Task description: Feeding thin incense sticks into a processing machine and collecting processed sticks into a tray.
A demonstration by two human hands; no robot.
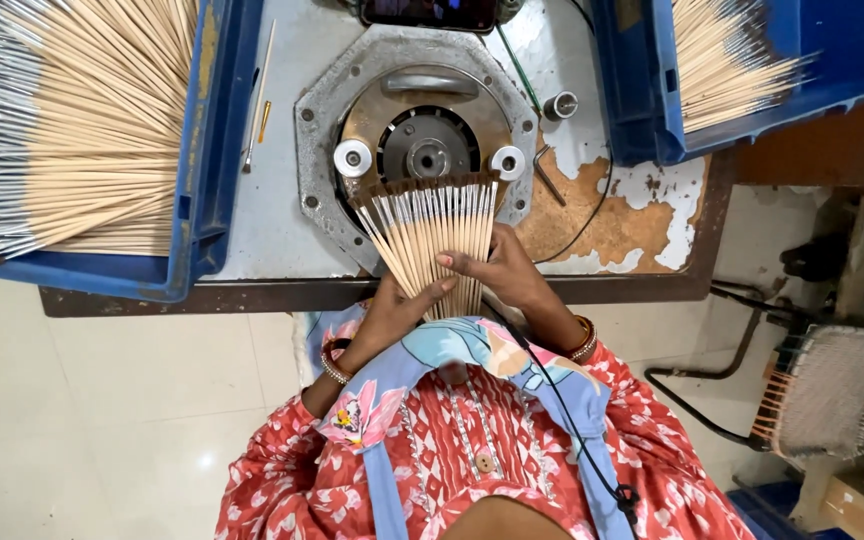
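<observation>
a small workshop: bench-mounted machine, blue crates of brush sticks.

We see a worn counter, its white coating flaked off right of the round metal machine plate. Left of the plate sits a blue crate; right, another blue crate.
</observation>
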